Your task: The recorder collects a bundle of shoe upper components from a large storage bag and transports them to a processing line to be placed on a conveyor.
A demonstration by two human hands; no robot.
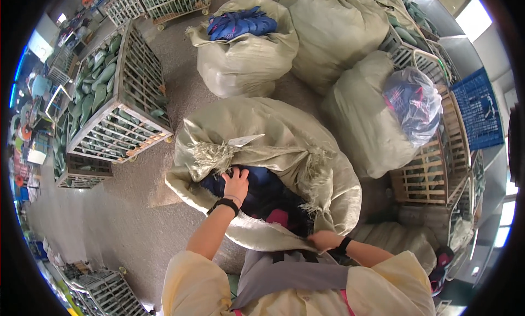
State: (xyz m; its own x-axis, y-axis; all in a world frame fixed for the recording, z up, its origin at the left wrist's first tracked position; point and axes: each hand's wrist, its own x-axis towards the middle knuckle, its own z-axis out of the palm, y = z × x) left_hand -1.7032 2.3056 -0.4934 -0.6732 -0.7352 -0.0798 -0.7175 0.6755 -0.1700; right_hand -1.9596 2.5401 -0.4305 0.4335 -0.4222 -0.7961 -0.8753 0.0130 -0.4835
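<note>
A large beige woven sack [262, 116] stands in front of me with its frayed mouth spread wide. Inside lie dark blue and black pieces [257, 190] with a pink patch among them; their exact kind I cannot make out. My left hand [235, 186] reaches into the mouth from the near left side, fingers apart and resting on the dark blue pieces. At the near right edge of the opening, my right hand [326, 240] is closed on the sack's rim, its fingertips partly hidden. A white tag or slip [246, 140] lies on the folded far rim.
Behind stands another sack [240, 64] topped with blue pieces [241, 25]. Full sacks [333, 31] and a clear plastic bag [414, 100] crowd the right, beside wooden crates [421, 174] and a blue crate [477, 111]. A slatted cart [123, 105] of green foot-shaped forms [103, 75] stands left.
</note>
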